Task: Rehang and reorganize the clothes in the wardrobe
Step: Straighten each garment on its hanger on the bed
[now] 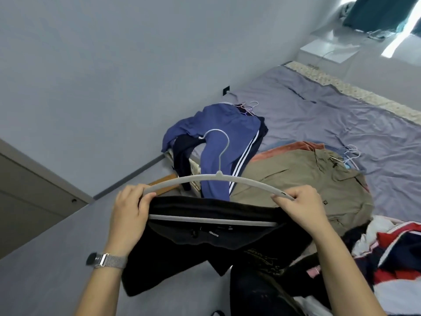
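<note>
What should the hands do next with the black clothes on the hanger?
Probably slide the black garment along the bar until it hangs evenly. The left hand and right hand each grip an end of the grey hanger, and the cloth lies bunched over the lower bar, so it is not yet ready for the wardrobe.

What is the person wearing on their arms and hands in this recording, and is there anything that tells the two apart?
Both forearms are bare, with no sleeves or gloves in view. The left hand has a watch at the wrist, on a silver mesh band with a metal clasp; its dark case sits at the outer side. The right hand and its wrist carry nothing; no rings show on either hand.
</note>
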